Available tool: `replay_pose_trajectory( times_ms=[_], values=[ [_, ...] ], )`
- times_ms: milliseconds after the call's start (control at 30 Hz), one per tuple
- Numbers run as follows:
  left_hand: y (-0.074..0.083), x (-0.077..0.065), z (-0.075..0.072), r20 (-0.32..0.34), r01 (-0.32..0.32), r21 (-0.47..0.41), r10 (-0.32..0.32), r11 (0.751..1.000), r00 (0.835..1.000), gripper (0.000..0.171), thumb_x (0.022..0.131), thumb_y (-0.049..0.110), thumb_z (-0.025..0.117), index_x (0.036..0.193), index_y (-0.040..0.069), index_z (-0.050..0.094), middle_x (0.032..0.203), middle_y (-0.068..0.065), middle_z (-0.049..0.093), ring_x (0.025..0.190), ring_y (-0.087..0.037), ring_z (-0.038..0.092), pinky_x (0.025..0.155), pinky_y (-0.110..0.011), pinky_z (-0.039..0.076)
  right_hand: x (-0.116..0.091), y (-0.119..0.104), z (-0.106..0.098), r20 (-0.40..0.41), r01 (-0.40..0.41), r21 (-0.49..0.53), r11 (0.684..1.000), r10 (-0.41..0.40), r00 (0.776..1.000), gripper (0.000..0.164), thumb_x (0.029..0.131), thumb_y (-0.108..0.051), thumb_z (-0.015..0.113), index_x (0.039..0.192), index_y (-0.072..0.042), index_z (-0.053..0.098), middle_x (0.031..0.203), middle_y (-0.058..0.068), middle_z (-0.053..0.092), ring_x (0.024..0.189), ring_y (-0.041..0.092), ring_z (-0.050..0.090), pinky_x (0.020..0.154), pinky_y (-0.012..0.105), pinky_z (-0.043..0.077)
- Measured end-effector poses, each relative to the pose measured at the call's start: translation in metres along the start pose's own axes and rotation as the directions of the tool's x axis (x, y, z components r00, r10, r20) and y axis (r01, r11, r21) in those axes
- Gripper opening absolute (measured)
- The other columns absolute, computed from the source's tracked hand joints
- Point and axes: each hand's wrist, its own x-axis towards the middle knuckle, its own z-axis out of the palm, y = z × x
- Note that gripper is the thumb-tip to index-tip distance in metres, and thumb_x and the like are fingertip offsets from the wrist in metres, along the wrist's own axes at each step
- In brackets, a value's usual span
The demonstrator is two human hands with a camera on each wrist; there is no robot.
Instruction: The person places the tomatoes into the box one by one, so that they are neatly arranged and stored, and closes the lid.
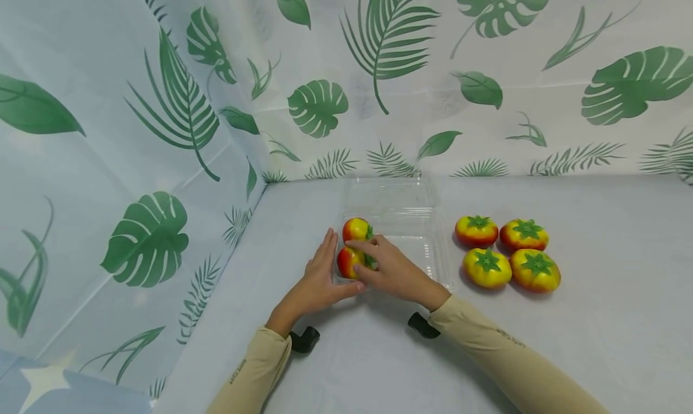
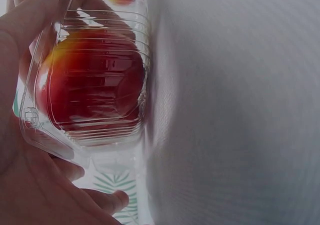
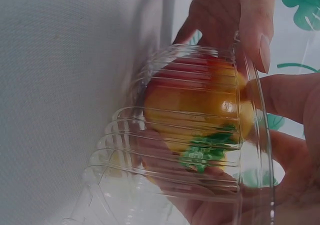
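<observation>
A clear plastic clamshell box [image 1: 414,251] lies with its lid folded back. Two red-and-yellow model tomatoes with green star-shaped tops sit along its left side, a far tomato [image 1: 354,228] and a near tomato [image 1: 348,263]. My right hand [image 1: 394,271] reaches in from the right and holds the near one between curled fingers and thumb. Beside the box's left wall rests my left hand [image 1: 319,284], fingers straight and thumb stretched along the front. Through the ribbed plastic, the left wrist view shows a tomato [image 2: 95,85] close to that hand.
Several more model tomatoes stand grouped right of the box, among them a back-left tomato [image 1: 476,231] and a front-right tomato [image 1: 535,271]. The transparent lid [image 1: 390,192] extends toward the leaf-print curtain [image 1: 400,119] behind the white table [image 1: 612,336].
</observation>
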Motion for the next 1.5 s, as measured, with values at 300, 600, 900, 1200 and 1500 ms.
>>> replay_pose_trajectory(
  times_ms=[300,600,900,1200,1500],
  values=[
    [0.001,0.0,0.002,0.001,-0.006,-0.005,0.006,1.0,1.0,0.127,0.088,0.066,0.077,0.173,0.008,0.001,0.18,-0.006,-0.007,0.164,-0.033,0.001,0.122,-0.076,0.003,-0.001,-0.003,-0.002,0.002,-0.053,-0.001,0.999,0.053,0.999,0.05,0.103,-0.015,0.068,0.149,0.0,0.059,0.123,0.02,0.061,0.104,0.03,0.06,0.092,0.045,0.057],
    [0.004,0.0,0.003,0.004,-0.009,-0.01,0.009,1.0,1.0,0.127,0.088,0.066,0.077,0.172,0.006,0.003,0.18,-0.007,-0.005,0.164,-0.034,0.001,0.121,-0.076,0.003,-0.005,-0.008,-0.01,-0.009,-0.12,-0.002,0.993,0.12,0.993,0.055,0.103,-0.02,0.068,0.15,0.003,0.055,0.13,0.023,0.061,0.106,0.031,0.061,0.096,0.049,0.057],
    [0.005,0.0,0.005,0.008,0.025,0.015,-0.025,1.0,1.0,0.128,0.088,0.069,0.075,0.173,0.009,0.001,0.18,-0.002,-0.008,0.165,-0.03,0.001,0.122,-0.074,0.003,-0.01,-0.01,-0.029,-0.04,-0.142,-0.01,0.99,0.141,0.989,0.06,0.104,-0.021,0.069,0.154,0.006,0.049,0.139,0.028,0.056,0.119,0.042,0.064,0.099,0.053,0.058],
    [0.006,-0.001,0.005,0.003,0.052,0.009,-0.052,0.999,0.999,0.124,0.089,0.061,0.077,0.173,0.01,0.001,0.18,-0.002,-0.008,0.165,-0.031,0.002,0.123,-0.073,0.002,-0.017,-0.014,-0.072,-0.088,-0.167,-0.038,0.985,0.163,0.983,0.058,0.106,-0.026,0.068,0.156,-0.002,0.049,0.147,0.025,0.049,0.13,0.042,0.057,0.098,0.055,0.058],
    [0.004,-0.002,0.004,0.005,0.039,0.0,-0.039,0.999,0.999,0.126,0.089,0.064,0.077,0.173,0.01,0.0,0.18,-0.002,-0.008,0.165,-0.029,0.003,0.125,-0.071,0.003,-0.036,-0.013,-0.136,-0.151,-0.239,-0.009,0.971,0.235,0.96,0.062,0.109,-0.03,0.063,0.161,-0.002,0.042,0.158,0.024,0.041,0.14,0.043,0.048,0.107,0.061,0.05]
  ],
)
